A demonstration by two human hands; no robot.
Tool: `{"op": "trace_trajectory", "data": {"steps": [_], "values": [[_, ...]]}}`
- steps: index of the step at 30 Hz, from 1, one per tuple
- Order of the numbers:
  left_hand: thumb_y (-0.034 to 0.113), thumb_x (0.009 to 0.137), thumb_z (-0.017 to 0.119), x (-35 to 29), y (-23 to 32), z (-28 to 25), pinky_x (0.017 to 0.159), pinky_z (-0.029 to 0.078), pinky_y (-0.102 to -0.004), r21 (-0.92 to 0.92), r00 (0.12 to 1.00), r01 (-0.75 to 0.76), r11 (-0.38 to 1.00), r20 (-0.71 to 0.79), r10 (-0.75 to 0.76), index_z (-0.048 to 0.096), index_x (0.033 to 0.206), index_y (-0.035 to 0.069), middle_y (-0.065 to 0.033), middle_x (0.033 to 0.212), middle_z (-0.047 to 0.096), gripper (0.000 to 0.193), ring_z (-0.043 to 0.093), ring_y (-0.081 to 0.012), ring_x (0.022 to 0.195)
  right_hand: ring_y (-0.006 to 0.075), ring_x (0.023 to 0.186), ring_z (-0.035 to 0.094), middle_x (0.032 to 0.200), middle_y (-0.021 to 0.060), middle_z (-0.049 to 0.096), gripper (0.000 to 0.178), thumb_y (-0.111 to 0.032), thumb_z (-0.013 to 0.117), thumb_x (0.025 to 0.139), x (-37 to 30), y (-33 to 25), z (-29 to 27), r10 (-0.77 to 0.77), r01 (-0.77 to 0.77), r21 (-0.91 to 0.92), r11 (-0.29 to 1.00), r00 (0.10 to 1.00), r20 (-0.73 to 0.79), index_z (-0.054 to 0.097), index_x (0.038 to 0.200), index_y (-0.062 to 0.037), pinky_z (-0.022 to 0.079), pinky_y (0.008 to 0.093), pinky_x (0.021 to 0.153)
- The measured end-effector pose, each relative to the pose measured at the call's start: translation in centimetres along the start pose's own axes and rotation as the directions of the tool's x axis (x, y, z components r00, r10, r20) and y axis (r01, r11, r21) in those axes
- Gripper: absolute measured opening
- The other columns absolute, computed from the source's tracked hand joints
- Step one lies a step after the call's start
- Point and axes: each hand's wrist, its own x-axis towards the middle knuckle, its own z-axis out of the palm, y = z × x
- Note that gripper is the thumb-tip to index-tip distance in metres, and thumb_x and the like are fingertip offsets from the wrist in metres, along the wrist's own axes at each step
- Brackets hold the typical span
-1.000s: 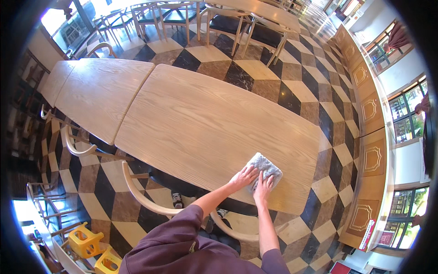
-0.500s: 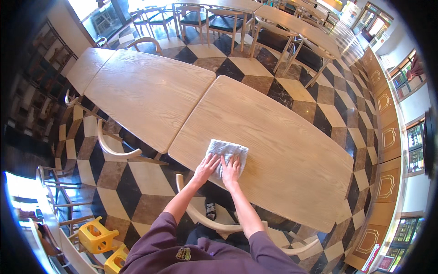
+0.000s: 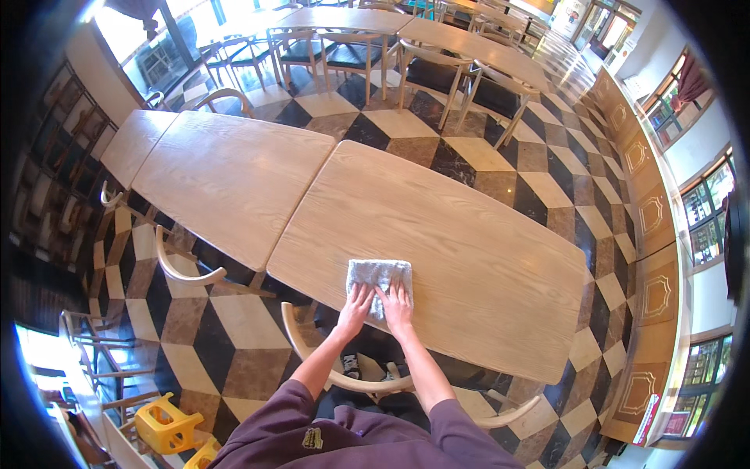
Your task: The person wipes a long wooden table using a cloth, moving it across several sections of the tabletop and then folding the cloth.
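Note:
A folded white-grey cloth (image 3: 380,271) lies flat on a light wood tabletop (image 3: 461,258), close to its near edge. My left hand (image 3: 357,309) rests on the cloth's lower left part, fingers stretched out and pressing from above. Beside it, my right hand (image 3: 396,305) lies flat on the lower right part, its fingers slightly spread. The two hands are close together, and neither grips the cloth. Under my arms is the curved wooden back of a chair (image 3: 367,384), standing at the table's near side.
Another wooden table (image 3: 234,184) adjoins at the left, with a chair (image 3: 183,273) at its near side. Yellow plastic stools (image 3: 168,426) stand at lower left. Farther off, more tables (image 3: 469,51) have dark-seated chairs (image 3: 430,74). Wood panelling (image 3: 655,289) lines the right wall.
The cloth and both hands have shifted slightly rightward along the table's near edge. The cloth now sits squarer to my view. My view has also shifted a little.

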Motion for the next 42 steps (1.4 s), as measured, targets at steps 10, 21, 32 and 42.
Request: {"op": "trace_trajectory", "data": {"steps": [10,21,32,42], "values": [[0.003,0.075,0.064,3.8,20.3,8.8,0.119,0.026,-0.0527,-0.126,0.964,-0.221,0.967,0.124,0.237,0.034,0.151,0.001,-0.0258,0.153,0.033,0.082,0.023,-0.0503,0.145,0.0437,0.138,0.04,0.15,0.0216,0.042,0.054,-0.009,0.047,0.095,-15.7,16.7,-8.6,0.243,-0.243,-0.012,0.97,0.966,0.087,0.05,0.145,-0.0303,0.037,0.0514,0.113],[0.008,0.079,0.066,3.1,24.1,11.2,0.119,0.029,-0.0478,-0.212,0.835,-0.481,0.851,0.184,0.518,0.041,0.149,0.01,-0.0164,0.157,0.034,0.075,0.023,-0.0403,0.148,0.0543,0.141,0.027,0.153,0.0291,0.033,0.073,0.003,0.052,0.085,-24.9,15.9,-9.2,0.494,-0.494,0.1,0.863,0.869,0.026,0.038,0.153,-0.0205,0.025,0.0552,0.118],[0.008,0.079,0.061,-2.1,4.2,-0.1,0.119,0.031,-0.0411,-0.142,0.859,-0.466,0.873,0.163,0.485,0.042,0.148,0.006,-0.0157,0.152,0.042,0.072,0.032,-0.0342,0.145,0.0556,0.139,0.028,0.151,0.0293,0.035,0.056,-0.013,0.045,0.098,-14.5,-3.2,-2.2,0.498,-0.504,0.068,0.861,0.862,0.092,0.038,0.153,-0.0241,0.027,0.0606,0.114],[-0.003,0.074,0.058,-13.7,-19.0,-10.2,0.119,0.03,-0.0457,-0.095,0.992,-0.058,0.994,0.106,0.068,0.041,0.147,0.001,-0.0228,0.151,0.041,0.075,0.032,-0.0426,0.143,0.0467,0.139,0.036,0.15,0.0196,0.042,0.05,-0.012,0.047,0.097,0.6,-25.6,4.9,0.136,-0.143,0.092,0.985,0.987,0.08,0.05,0.144,-0.0277,0.035,0.0519,0.113]]}}
